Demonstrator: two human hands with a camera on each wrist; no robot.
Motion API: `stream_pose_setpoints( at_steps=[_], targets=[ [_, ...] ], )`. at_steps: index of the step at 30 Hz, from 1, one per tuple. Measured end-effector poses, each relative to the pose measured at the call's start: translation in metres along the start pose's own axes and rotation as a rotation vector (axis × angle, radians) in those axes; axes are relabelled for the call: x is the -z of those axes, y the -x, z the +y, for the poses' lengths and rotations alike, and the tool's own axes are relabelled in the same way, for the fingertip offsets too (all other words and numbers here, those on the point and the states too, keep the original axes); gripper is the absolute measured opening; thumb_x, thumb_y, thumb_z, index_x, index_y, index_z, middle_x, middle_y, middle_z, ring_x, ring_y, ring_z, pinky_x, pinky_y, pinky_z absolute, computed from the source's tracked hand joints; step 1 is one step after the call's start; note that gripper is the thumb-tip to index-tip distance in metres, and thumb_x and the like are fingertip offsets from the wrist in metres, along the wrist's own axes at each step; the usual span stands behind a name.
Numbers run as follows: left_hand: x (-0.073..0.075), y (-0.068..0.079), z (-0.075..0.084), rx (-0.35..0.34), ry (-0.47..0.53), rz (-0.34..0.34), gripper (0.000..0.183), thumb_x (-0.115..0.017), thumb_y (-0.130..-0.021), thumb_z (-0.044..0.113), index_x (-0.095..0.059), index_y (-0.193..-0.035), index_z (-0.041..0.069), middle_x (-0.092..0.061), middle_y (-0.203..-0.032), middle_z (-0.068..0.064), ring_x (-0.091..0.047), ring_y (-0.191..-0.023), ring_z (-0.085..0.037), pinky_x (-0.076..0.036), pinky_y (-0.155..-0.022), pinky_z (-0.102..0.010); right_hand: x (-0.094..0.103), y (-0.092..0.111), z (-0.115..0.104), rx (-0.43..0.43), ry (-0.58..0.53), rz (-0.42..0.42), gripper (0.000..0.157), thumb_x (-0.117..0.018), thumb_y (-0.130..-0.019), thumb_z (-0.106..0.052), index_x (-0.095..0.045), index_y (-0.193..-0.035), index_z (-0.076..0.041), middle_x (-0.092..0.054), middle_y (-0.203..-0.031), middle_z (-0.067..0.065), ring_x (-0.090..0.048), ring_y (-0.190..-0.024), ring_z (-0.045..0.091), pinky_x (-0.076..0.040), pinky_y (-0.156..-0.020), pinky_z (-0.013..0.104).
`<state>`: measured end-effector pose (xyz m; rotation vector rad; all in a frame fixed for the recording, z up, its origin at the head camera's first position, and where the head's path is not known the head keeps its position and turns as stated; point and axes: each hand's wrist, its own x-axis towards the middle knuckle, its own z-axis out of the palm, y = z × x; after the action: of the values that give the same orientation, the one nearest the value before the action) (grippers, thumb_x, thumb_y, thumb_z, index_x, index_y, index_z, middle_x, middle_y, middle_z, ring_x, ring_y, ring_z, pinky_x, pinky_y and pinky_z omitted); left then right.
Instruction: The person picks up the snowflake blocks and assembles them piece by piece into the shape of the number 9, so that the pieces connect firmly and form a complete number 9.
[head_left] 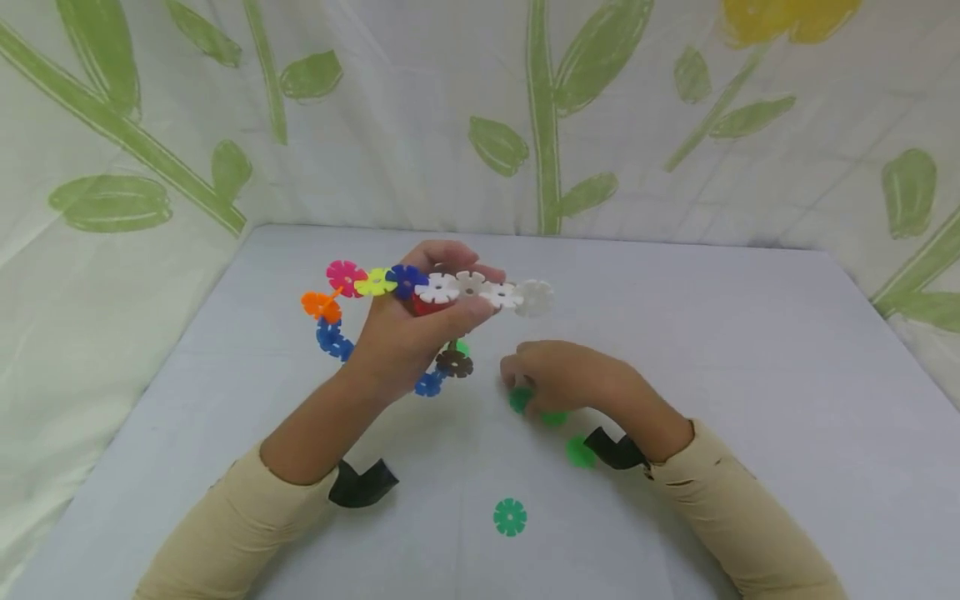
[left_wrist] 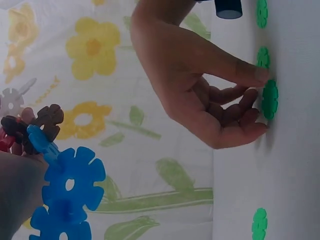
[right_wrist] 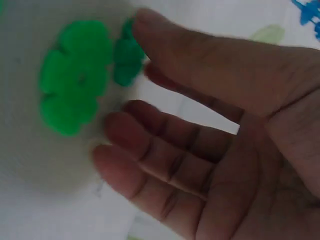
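My left hand grips a chain of joined plastic snowflake discs. A white disc in the chain shows between thumb and fingers, with a blue one, a yellow one and a pink one towards the left. The rest of the chain loops behind the wrist, and a brown disc hangs below the palm. My right hand is low at the table, thumb and fingertips pinching a dark green snowflake disc by its rim. Right beside it lies a bright green disc.
Another bright green disc lies by the right wrist, and a green disc lies alone nearer the front. Dark strap pieces stick out at both cuffs. A curtain with painted leaves stands behind the white table.
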<state>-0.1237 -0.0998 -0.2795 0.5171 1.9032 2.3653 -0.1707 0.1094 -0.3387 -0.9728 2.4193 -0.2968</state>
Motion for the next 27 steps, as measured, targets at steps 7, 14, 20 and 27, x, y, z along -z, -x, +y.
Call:
stream_pose_setpoints(
  at_steps=[7, 14, 20, 27],
  targets=[
    [0.002, -0.002, -0.001, 0.063, 0.146, -0.009, 0.039, -0.064, -0.091, 0.001, -0.053, -0.127, 0.013, -0.060, -0.128, -0.018, -0.062, -0.112, -0.034, -0.056, -0.088, -0.035, -0.002, -0.006, 0.009, 0.059, -0.063, 0.021, 0.019, -0.075, -0.089, -0.008, -0.058, -0.090, -0.017, -0.054, -0.078, -0.003, -0.053, -0.074, 0.014, -0.047, -0.067, 0.030],
    [0.005, -0.005, -0.001, 0.073, 0.240, -0.023, 0.039, -0.061, -0.092, 0.000, -0.051, -0.128, 0.013, -0.060, -0.128, -0.018, -0.060, -0.115, -0.032, -0.054, -0.092, -0.040, 0.027, 0.021, 0.012, 0.493, -0.622, 0.134, 0.019, -0.069, -0.094, -0.002, -0.053, -0.102, -0.010, -0.059, -0.074, 0.005, -0.059, -0.064, 0.026, -0.054, -0.064, 0.033],
    [0.006, -0.006, -0.004, 0.079, 0.297, -0.094, 0.035, -0.065, -0.090, 0.003, -0.055, -0.122, 0.015, -0.062, -0.122, -0.017, -0.060, -0.114, -0.032, -0.052, -0.094, -0.042, 0.044, 0.042, 0.009, 0.950, -0.963, 0.205, 0.054, -0.065, -0.094, 0.005, -0.042, -0.142, -0.006, -0.067, -0.085, 0.015, -0.063, -0.066, 0.028, -0.058, -0.063, 0.039],
    [0.006, -0.005, -0.007, 0.118, 0.291, -0.178, 0.060, -0.091, -0.073, 0.034, -0.057, -0.119, 0.016, -0.065, -0.115, -0.014, -0.061, -0.113, -0.033, -0.053, -0.094, -0.041, 0.051, 0.049, -0.001, 1.067, -0.883, 0.270, 0.061, -0.064, -0.095, 0.003, -0.038, -0.150, -0.002, -0.072, -0.100, 0.010, -0.064, -0.062, 0.022, -0.058, -0.060, 0.037]
  ],
)
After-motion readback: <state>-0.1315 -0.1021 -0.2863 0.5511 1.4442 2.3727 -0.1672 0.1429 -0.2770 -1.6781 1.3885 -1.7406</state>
